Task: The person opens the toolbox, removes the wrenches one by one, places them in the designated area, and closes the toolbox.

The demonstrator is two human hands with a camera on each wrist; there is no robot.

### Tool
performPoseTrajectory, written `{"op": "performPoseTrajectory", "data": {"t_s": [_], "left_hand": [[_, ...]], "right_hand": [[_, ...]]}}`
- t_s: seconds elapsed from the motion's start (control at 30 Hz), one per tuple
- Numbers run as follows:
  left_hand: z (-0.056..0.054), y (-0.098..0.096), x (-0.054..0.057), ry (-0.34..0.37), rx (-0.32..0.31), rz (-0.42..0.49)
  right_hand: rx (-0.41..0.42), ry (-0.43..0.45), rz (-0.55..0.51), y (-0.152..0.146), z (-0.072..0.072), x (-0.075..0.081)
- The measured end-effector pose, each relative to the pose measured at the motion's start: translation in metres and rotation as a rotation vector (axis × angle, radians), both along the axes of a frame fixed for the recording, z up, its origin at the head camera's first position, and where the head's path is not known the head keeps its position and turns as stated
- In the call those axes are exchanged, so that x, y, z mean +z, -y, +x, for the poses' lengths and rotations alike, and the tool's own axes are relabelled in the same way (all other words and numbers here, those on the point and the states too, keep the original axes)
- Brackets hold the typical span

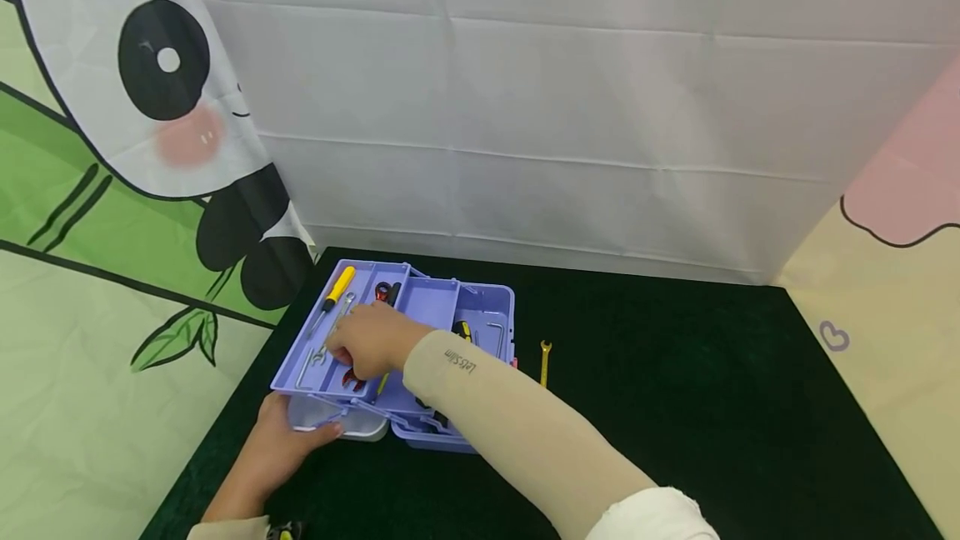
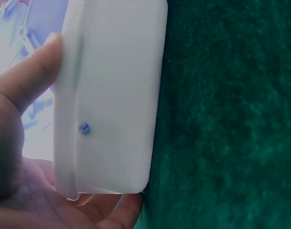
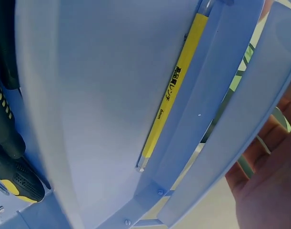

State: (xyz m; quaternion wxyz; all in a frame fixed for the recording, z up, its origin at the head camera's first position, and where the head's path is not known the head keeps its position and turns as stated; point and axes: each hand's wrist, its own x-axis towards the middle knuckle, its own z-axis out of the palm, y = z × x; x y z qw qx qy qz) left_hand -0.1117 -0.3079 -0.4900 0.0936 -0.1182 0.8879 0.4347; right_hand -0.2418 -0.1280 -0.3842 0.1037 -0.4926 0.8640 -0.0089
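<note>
A lilac toolbox stands with its trays spread on the table. My left hand grips the near end of its whitish lid, thumb on the upper edge and fingers underneath. My right hand is down at the left tray, fingers bent toward its floor beside a silver wrench; the fingertips are hidden, and I cannot tell whether they hold anything. A yellow-handled screwdriver and red-ended tools lie in that tray. In the right wrist view, the middle tray holds a yellow-sleeved hex key.
To the right of the toolbox, a yellow wrench lies on the dark green cloth. Black-and-yellow handled tools and a hex key sit in the toolbox's right section. Printed fabric hangs behind the table.
</note>
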Motion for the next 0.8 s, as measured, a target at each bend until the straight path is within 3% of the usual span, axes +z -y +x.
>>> {"op": "performPoseTrajectory", "data": {"t_s": [0.1, 0.37, 0.6, 0.8], "left_hand": [[0.000, 0.000, 0.000, -0.011, -0.005, 0.002], [0.001, 0.000, 0.000, -0.053, -0.022, 0.025], [0.001, 0.000, 0.002, -0.016, -0.009, 0.008], [0.001, 0.000, 0.003, -0.035, -0.026, 0.022]], "right_hand": [[0.007, -0.025, 0.010, 0.000, -0.001, 0.000], [0.043, 0.008, 0.025, -0.004, -0.002, 0.008], [0.054, 0.044, 0.013, -0.007, -0.001, 0.012], [0.106, 0.000, 0.030, -0.007, 0.002, 0.011]]}}
